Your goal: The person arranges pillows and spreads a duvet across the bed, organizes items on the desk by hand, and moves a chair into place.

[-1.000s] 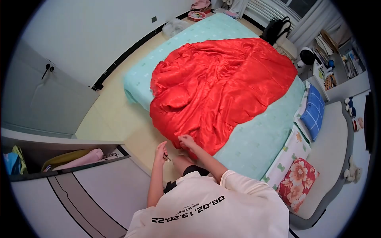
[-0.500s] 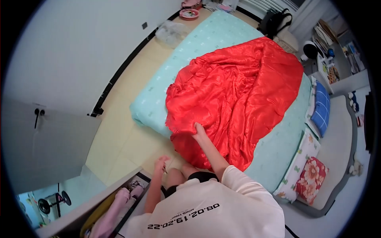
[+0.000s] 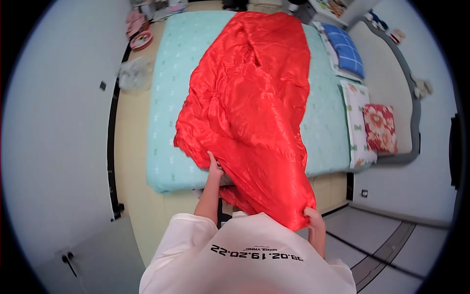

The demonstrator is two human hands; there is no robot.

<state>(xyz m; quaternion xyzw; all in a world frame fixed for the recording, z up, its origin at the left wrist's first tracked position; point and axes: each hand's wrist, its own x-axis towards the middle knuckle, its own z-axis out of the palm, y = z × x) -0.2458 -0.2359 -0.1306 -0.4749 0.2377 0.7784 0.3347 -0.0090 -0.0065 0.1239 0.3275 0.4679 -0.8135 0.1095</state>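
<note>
A shiny red quilt (image 3: 245, 108) lies rumpled across the mint-green bed sheet (image 3: 171, 88), its near end pulled off the bed toward my body. My right hand (image 3: 313, 217) is closed on the quilt's near right corner, which it holds up in front of my waist. At the quilt's near left edge, my left hand (image 3: 214, 165) grips the fabric, thumb on top and the other fingers partly hidden. Part of the red cloth hangs down between my arms beside the mattress.
A blue checked pillow (image 3: 344, 50), a white patterned pillow (image 3: 358, 125) and a red floral cushion (image 3: 380, 128) rest by the grey headboard (image 3: 415, 105). On the left floor are a clear plastic bag (image 3: 134, 74) and a pink basin (image 3: 141, 40). A wall runs along the left.
My view has turned right. My left hand has gone from free to gripping the quilt's edge. My right hand has shifted right with a corner, and the quilt is stretched nearer to me.
</note>
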